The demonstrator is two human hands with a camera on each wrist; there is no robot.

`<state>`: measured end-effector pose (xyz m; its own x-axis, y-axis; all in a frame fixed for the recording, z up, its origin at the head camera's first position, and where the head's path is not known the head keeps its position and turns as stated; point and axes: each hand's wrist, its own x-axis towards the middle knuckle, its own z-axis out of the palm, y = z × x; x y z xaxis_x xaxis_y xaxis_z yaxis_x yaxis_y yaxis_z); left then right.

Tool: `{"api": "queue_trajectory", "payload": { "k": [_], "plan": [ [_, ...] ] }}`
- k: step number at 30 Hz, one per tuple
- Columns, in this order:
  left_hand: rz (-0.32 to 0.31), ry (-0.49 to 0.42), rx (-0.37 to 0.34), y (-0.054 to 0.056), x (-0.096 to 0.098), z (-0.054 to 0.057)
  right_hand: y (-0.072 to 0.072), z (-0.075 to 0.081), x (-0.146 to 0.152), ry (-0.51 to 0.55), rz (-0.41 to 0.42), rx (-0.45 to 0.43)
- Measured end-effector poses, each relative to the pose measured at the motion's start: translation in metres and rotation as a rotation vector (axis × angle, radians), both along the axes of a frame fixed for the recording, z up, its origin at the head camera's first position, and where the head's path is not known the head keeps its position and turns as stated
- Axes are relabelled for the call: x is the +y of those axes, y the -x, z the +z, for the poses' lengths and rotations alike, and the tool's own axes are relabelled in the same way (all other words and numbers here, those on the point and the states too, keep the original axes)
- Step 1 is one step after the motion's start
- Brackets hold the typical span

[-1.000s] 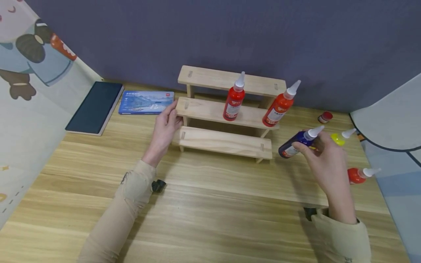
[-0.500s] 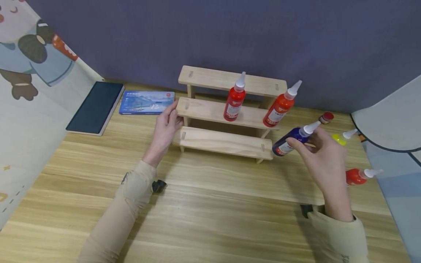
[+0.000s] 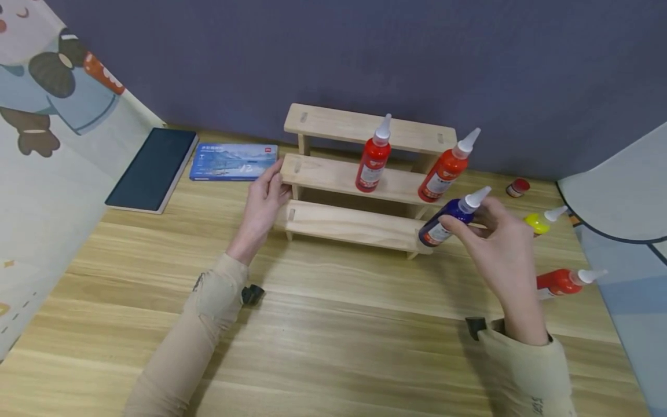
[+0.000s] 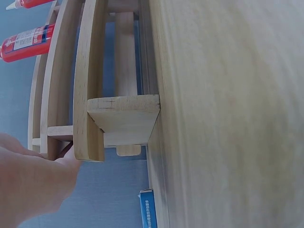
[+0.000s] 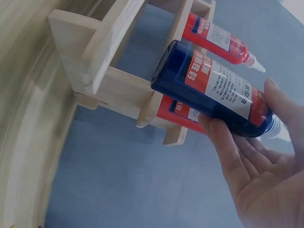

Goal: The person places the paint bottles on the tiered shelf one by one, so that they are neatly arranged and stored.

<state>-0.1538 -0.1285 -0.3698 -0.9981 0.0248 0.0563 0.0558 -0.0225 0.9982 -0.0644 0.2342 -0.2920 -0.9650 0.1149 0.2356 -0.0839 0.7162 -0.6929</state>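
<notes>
A three-tier wooden shelf (image 3: 354,226) stands against the back wall. My left hand (image 3: 263,200) grips the left end of its middle tier; the left wrist view shows the fingers partly hidden behind the wood. My right hand (image 3: 500,249) holds a dark blue paint bottle (image 5: 213,90) with a white pointed nozzle, thumb on one side and fingers on the other. The bottle leans, its base overlapping the right end of the lowest tier in the head view. Two red paint bottles stand upright on the middle tier, one near the centre (image 3: 373,165) and one at the right end (image 3: 443,176).
Right of the shelf are a small red-lidded jar (image 3: 517,187), a yellow bottle (image 3: 539,222) and another red bottle (image 3: 560,282). A blue flat box (image 3: 233,162) and a dark notebook (image 3: 151,169) lie to the left. A grey-blue wall (image 3: 333,52) rises close behind.
My right hand has carried the blue bottle leftward, from beside the shelf to the right end of the lowest tier. The left hand keeps its grip on the shelf.
</notes>
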Motion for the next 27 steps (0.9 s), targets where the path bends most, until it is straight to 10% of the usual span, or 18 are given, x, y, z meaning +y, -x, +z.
{"api": "queue_trajectory", "payload": {
  "k": [27],
  "plan": [
    [0.0,-0.03,-0.044,0.003,-0.001,0.002,0.014,0.011,-0.036,0.058,0.091,0.043]
  ]
}}
